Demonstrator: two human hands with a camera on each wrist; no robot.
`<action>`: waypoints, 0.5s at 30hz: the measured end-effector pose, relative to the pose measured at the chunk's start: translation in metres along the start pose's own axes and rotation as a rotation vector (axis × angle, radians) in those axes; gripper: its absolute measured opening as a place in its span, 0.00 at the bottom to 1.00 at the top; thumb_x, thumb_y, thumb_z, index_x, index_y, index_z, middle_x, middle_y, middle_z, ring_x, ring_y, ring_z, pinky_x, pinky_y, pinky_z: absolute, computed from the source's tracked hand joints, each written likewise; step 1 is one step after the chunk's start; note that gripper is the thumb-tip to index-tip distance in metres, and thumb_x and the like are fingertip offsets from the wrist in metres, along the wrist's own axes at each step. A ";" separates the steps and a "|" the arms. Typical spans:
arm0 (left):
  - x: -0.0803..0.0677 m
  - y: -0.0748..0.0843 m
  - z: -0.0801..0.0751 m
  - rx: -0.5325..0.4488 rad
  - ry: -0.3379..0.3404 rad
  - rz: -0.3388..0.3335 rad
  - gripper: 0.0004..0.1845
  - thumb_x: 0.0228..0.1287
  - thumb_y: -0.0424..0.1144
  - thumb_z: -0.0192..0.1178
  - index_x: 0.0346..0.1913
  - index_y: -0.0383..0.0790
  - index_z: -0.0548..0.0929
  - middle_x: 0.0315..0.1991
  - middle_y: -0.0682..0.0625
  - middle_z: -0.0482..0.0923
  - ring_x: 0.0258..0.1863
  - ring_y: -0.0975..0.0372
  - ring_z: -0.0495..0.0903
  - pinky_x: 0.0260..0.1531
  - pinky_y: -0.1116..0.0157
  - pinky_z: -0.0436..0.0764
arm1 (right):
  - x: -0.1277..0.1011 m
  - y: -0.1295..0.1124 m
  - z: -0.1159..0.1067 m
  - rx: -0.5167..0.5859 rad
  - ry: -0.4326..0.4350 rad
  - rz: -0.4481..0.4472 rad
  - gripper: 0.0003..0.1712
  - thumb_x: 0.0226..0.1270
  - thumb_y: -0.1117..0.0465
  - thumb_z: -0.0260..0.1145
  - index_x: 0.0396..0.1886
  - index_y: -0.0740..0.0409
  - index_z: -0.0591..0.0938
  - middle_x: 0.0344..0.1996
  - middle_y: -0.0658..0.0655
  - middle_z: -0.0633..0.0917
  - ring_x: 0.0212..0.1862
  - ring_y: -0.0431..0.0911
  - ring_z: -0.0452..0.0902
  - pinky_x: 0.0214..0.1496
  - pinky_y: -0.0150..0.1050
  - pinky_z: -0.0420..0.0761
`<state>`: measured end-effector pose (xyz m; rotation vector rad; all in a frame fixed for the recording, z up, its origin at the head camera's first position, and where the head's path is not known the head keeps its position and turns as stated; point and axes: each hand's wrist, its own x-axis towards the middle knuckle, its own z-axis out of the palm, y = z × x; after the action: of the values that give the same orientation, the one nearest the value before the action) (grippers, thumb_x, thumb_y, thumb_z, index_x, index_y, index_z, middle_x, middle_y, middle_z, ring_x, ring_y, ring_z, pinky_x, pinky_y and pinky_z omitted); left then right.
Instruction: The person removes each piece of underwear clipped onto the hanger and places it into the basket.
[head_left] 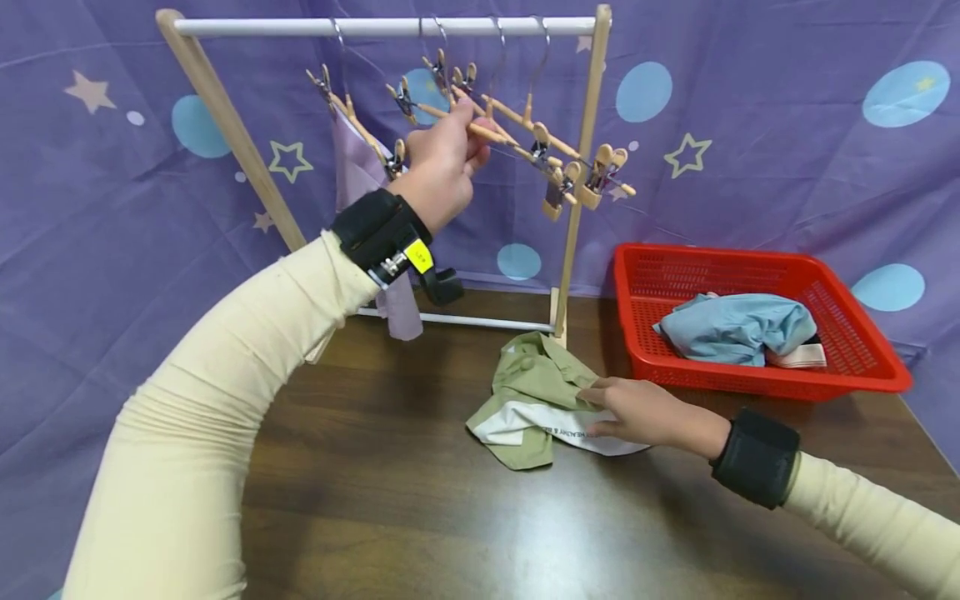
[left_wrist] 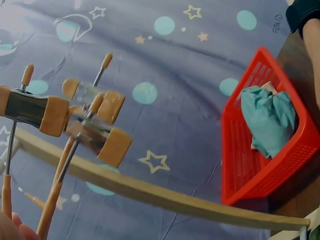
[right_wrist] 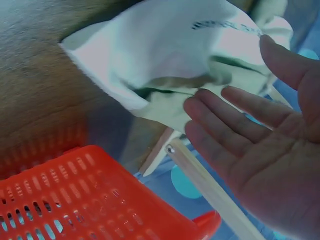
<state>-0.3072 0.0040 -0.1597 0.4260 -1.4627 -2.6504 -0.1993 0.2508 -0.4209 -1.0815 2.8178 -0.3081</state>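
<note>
My left hand [head_left: 467, 140] is raised to the rack and grips the bar of a wooden clip hanger [head_left: 525, 137] that hangs from the white rail [head_left: 300, 27]. The hanger's clips [left_wrist: 100, 130] show close up in the left wrist view. My right hand [head_left: 603, 407] lies flat, fingers straight, on an olive-green and white garment [head_left: 528, 375] crumpled on the table. In the right wrist view the open palm [right_wrist: 260, 145] hovers just over that garment [right_wrist: 165, 55].
Several other clip hangers hang on the rail; one carries a lilac garment [head_left: 358, 171]. A red basket [head_left: 750, 267] at the right holds a light blue garment [head_left: 735, 329]. The rack's wooden post [head_left: 581, 167] stands between garment and basket. The brown table [head_left: 420, 517] extends toward me.
</note>
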 end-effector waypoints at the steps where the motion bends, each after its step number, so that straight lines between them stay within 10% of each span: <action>1: 0.001 0.002 0.000 0.002 0.009 0.000 0.09 0.74 0.41 0.62 0.40 0.38 0.85 0.23 0.51 0.83 0.22 0.65 0.80 0.22 0.73 0.77 | 0.000 0.000 0.002 -0.030 0.018 -0.014 0.30 0.59 0.51 0.79 0.57 0.62 0.84 0.49 0.59 0.87 0.48 0.51 0.86 0.47 0.48 0.90; 15: 0.002 0.015 -0.006 0.070 -0.001 0.047 0.11 0.74 0.42 0.62 0.34 0.39 0.84 0.28 0.50 0.85 0.25 0.64 0.81 0.25 0.73 0.80 | 0.000 0.002 0.022 -0.194 0.065 -0.066 0.24 0.55 0.55 0.81 0.49 0.60 0.87 0.40 0.58 0.87 0.35 0.47 0.84 0.34 0.40 0.88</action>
<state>-0.3080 -0.0096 -0.1505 0.3900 -1.5493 -2.5702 -0.1963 0.2488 -0.4425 -1.2251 2.9232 -0.0767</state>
